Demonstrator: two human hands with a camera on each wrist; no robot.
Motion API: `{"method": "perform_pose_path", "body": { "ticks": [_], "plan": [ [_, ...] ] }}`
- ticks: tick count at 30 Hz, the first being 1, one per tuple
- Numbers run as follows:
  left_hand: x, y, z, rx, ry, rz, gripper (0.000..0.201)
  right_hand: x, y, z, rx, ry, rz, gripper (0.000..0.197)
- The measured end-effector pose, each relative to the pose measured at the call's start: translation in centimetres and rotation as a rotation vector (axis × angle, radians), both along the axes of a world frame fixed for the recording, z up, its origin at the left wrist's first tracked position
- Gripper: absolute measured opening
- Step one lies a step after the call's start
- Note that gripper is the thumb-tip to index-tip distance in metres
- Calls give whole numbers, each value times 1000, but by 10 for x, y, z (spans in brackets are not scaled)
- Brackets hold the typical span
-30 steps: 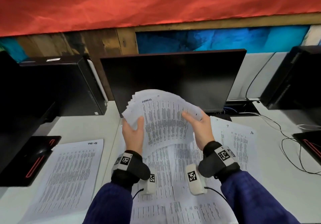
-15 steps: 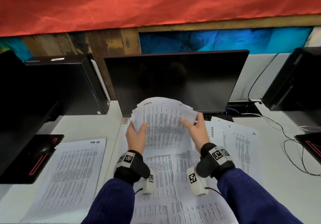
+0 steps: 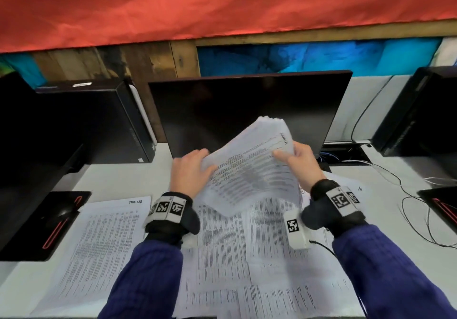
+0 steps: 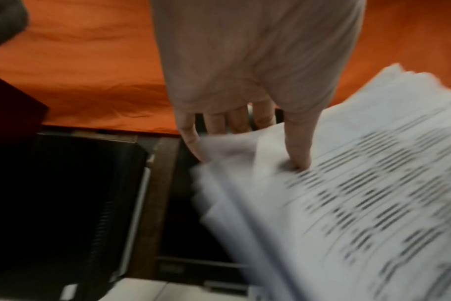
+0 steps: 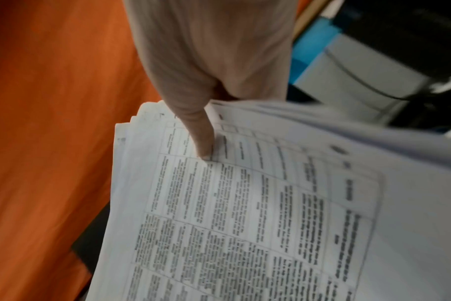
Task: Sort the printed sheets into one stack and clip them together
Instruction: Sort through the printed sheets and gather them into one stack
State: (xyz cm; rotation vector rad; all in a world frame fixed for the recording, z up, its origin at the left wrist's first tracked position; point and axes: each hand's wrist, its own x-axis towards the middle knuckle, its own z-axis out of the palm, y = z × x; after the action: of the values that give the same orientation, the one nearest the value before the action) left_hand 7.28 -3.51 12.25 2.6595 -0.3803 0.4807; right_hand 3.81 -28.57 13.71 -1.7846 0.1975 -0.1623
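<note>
A thick stack of printed sheets is held tilted in the air in front of the monitor, its top corner up and to the right. My left hand grips its left edge, thumb on the printed face, fingers behind. On the stack's upper right edge my right hand pinches, thumb pressed on the top sheet. More printed sheets lie spread on the desk under my arms. One separate sheet lies to the left. No clip shows in any view.
A dark monitor stands right behind the stack. A black computer case is at the left, another black device at the right. Cables trail over the white desk on the right. A black mouse pad lies far left.
The stack has been squared from a loose fan into a tighter pile and turned clockwise, its top now pointing up and right. Both hands shifted right with it.
</note>
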Motion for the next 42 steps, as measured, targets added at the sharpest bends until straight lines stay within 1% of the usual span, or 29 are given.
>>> {"method": "perform_pose_path", "body": {
  "ticks": [1,2,3,4,5,6,7,8,9,11,13,15,18,20,22,24,25,27,29,32,35,38,40,42],
  "plan": [
    [1,9,-3,-44,29,62,19,-3,-9,-5,113,17,-27,22],
    [2,17,-9,-165,87,113,20,-7,-15,-10,215,35,-45,23],
    [2,23,-14,-363,172,145,20,-11,-20,-16,302,48,-61,24],
    [3,27,-19,-605,271,141,19,-15,-23,-22,376,50,-75,25],
    [1,27,-23,-848,377,101,18,-17,-24,-29,438,48,-91,25],
    [-2,26,-29,-1042,472,54,18,-18,-23,-35,494,46,-108,26],
    [-5,22,-34,-1160,543,20,21,-20,-22,-41,541,43,-124,27],
    [-7,18,-40,-1215,578,4,25,-21,-20,-45,571,46,-131,28],
    [-11,12,-43,-1232,577,4,26,-22,-19,-49,568,50,-128,29],
    [-16,4,-48,-1249,506,33,26,-24,-17,-52,479,51,-95,30],
    [-19,-1,-50,-1258,433,80,27,-25,-15,-54,396,30,-80,24],
    [-24,-4,-53,-1238,389,125,30,-26,-13,-57,384,8,-111,19],
    [-31,-9,-58,-1219,372,195,34,-27,-11,-70,360,21,-102,28],
    [-33,-11,-59,-1195,389,256,47,-26,-7,-81,305,47,-83,33],
    [-32,-12,-60,-1185,415,296,59,-23,-1,-86,236,39,-122,30],
    [-30,-11,-62,-1206,415,277,59,-20,4,-87,125,2,-197,27],
    [-30,-11,-63,-1227,411,265,56,-19,5,-87,46,-27,-242,30],
    [-27,-11,-66,-1281,414,281,57,-19,5,-86,-101,-139,-295,40],
    [-24,-12,-66,-1334,428,332,62,-22,4,-85,-273,-263,-252,50],
    [-17,-18,-59,-1367,389,387,53,-22,2,-85,-640,-326,-114,65],
    [-12,-23,-51,-1323,331,453,48,-18,0,-88,-873,-295,-46,80],
    [-4,-22,-51,-1246,312,492,50,-15,-2,-90,-973,-277,-34,79],
    [-1,-21,-50,-1183,286,506,41,-15,-3,-89,-978,-261,-29,77],
    [1,-21,-50,-1161,263,502,31,-14,-4,-89,-966,-246,-19,75]
  ]
}}
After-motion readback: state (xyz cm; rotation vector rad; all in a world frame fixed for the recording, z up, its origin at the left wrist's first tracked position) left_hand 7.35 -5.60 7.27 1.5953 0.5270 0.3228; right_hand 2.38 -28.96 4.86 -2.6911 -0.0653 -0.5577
